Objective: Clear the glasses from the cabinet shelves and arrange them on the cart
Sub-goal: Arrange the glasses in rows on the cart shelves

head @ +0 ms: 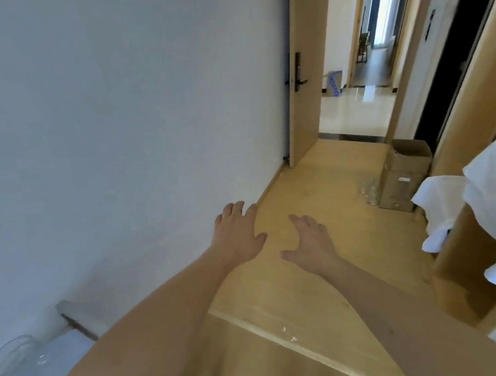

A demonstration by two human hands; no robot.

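We see the left hand (239, 231) and right hand (310, 241) stretched forward with fingers spread, holding nothing, above a pale wooden floor (317, 186) beside a plain white wall (110, 110). A clear glass bowl-shaped vessel (10, 356) sits at lower left on a pale surface. An open light-wood door (298, 69) leads to a glossy tiled hallway (351, 109), with a brown cardboard box (404, 174) at right.
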